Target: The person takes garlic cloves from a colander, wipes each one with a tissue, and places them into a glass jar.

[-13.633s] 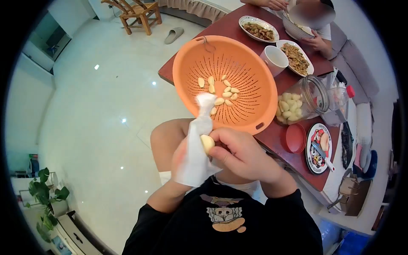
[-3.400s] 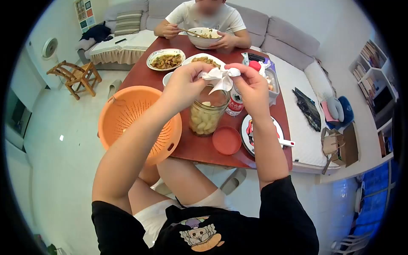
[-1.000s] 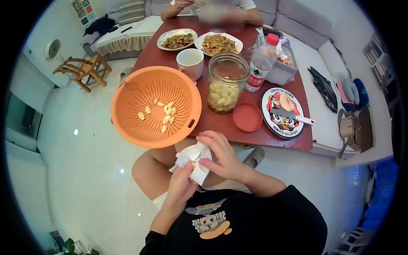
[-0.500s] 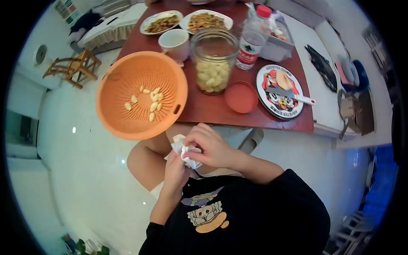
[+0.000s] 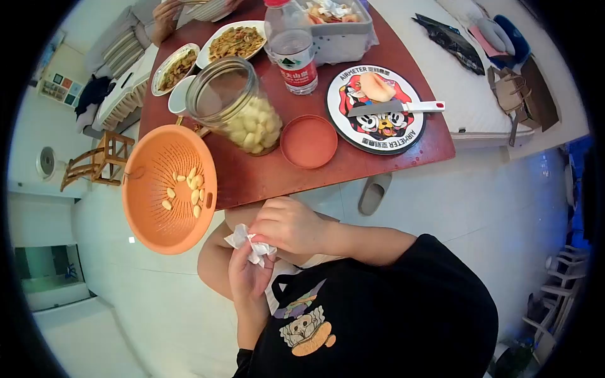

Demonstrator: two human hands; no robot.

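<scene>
A crumpled white tissue (image 5: 256, 248) is pinched between my two hands over my lap, just in front of the table edge. My left hand (image 5: 249, 277) grips it from below, and my right hand (image 5: 288, 225) covers it from above with curled fingers. Whether anything is inside the tissue is hidden. To the left of my hands, an orange colander (image 5: 142, 198) juts past the table edge, with several peeled garlic cloves (image 5: 196, 183) in it. Beyond stands an open glass jar (image 5: 220, 94) partly filled with garlic cloves. A red lid (image 5: 309, 142) lies beside the jar.
On the table (image 5: 271, 179), a round cartoon board (image 5: 403, 135) carries a knife (image 5: 397, 108) and a piece of fruit (image 5: 377, 87). Behind are a water bottle (image 5: 293, 60), a grey bin (image 5: 343, 41) and food plates (image 5: 236, 44). Another person's hand (image 5: 165, 19) shows at the far end.
My view has turned to the right, so the table things appear shifted left. Both hands still hold the tissue, and their grip has shifted slightly. Another person's hand has come into view.
</scene>
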